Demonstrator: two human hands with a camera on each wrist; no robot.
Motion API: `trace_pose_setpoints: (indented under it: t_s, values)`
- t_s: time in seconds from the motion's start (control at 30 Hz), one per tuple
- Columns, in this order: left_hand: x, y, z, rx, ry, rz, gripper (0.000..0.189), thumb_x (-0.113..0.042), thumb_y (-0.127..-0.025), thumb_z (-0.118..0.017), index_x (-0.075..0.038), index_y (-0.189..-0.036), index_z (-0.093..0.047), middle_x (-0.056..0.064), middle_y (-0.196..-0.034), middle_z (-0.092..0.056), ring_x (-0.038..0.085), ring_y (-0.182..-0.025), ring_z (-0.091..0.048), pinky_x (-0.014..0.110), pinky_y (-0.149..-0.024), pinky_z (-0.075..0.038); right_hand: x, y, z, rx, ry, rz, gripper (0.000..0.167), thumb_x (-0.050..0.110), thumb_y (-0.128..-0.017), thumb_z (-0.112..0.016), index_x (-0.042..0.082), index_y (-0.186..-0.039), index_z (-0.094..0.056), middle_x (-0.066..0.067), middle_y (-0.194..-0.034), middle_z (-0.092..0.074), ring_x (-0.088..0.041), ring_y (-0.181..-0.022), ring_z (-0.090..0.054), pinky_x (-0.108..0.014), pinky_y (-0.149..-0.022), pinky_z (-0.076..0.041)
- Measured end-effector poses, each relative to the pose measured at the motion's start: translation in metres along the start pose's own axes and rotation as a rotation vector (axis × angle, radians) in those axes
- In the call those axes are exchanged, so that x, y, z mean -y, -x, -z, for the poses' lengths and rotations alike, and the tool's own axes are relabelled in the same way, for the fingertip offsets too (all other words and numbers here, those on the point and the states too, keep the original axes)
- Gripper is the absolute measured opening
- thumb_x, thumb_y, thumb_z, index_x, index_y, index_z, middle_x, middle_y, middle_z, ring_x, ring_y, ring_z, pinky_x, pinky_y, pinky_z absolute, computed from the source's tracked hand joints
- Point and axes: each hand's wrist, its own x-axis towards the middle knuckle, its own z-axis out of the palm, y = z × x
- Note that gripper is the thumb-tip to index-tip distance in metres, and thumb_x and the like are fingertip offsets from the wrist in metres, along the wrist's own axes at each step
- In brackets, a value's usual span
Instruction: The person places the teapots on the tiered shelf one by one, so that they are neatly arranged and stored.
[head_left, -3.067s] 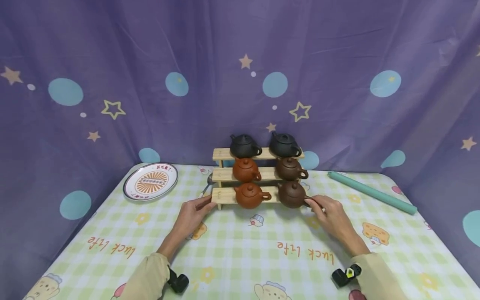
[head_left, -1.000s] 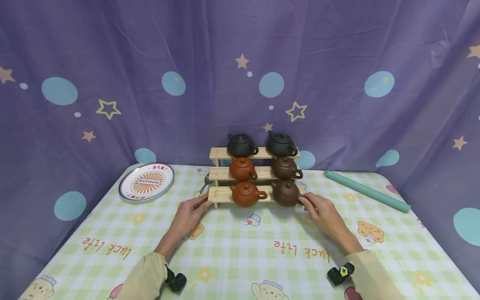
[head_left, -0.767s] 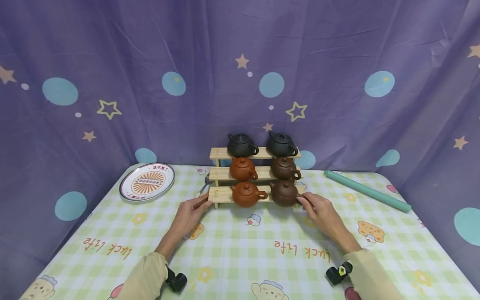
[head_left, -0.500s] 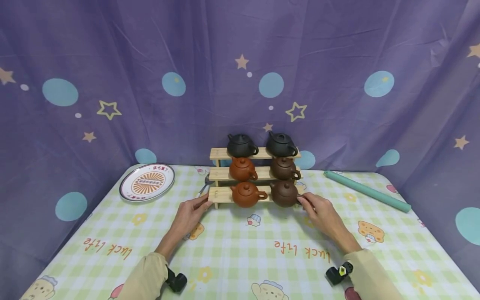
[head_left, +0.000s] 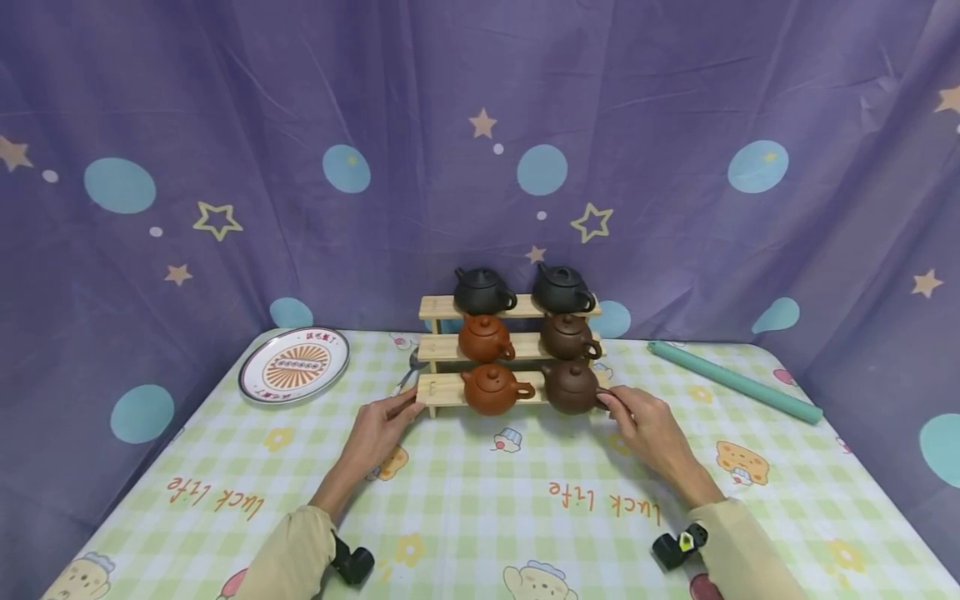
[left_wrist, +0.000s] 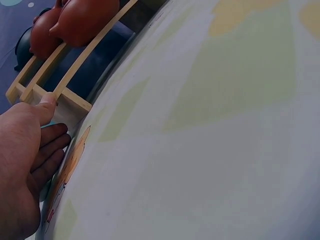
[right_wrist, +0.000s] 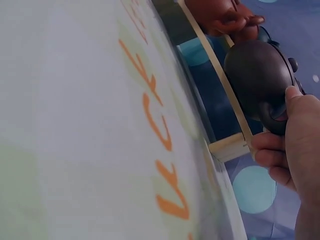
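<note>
A three-tier wooden rack (head_left: 442,391) stands at the middle of the table's far side, two small teapots on each tier. My left hand (head_left: 380,431) holds the left end of its lowest shelf, the thumb on the front edge in the left wrist view. At the right end of that shelf sits a dark brown teapot (head_left: 572,388); my right hand (head_left: 651,429) pinches its handle, the thumb on top in the right wrist view. An orange-brown teapot (head_left: 491,389) is beside it. Another orange-brown teapot (head_left: 485,337) and dark brown teapot (head_left: 567,337) fill the middle tier.
Two black teapots (head_left: 483,291) are on the top tier, near the purple curtain (head_left: 420,100). A patterned plate (head_left: 294,365) lies far left, a spoon (head_left: 408,371) behind my left hand, and a green roll (head_left: 735,382) on the right. A checked cloth (head_left: 465,508) covers the table.
The dark brown teapot in my right hand has shifted slightly left along the lowest shelf over these seconds, then a touch back right. My left hand stays at the rack's end.
</note>
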Motion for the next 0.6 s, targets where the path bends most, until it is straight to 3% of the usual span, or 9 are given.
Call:
trace_pose_setpoints:
  t_s: [0.3,0.6]
  values:
    - [0.001,0.0,-0.001,0.006,0.003,0.006,0.048,-0.033,-0.102,-0.069,-0.006,-0.141,-0.063,0.012,-0.126,-0.071,0.031,-0.119,-0.066,0.049,-0.101,-0.053,-0.009,0.006,0.008,-0.041,0.019,-0.043,0.014,-0.002,-0.092,-0.075,0.011,-0.091,-0.073,0.007,-0.074,-0.062,-0.008,-0.067,-0.059,-0.036,-0.06,-0.052]
    - [0.001,0.0,0.0,0.008,0.003,0.024,0.048,-0.034,-0.102,-0.069,-0.007,-0.141,-0.064,0.011,-0.125,-0.071,0.031,-0.118,-0.067,0.05,-0.101,-0.053,-0.015,0.007,0.01,-0.048,0.025,-0.07,0.014,0.0,-0.093,-0.075,0.014,-0.09,-0.073,0.009,-0.073,-0.062,-0.007,-0.065,-0.057,-0.031,-0.059,-0.048]
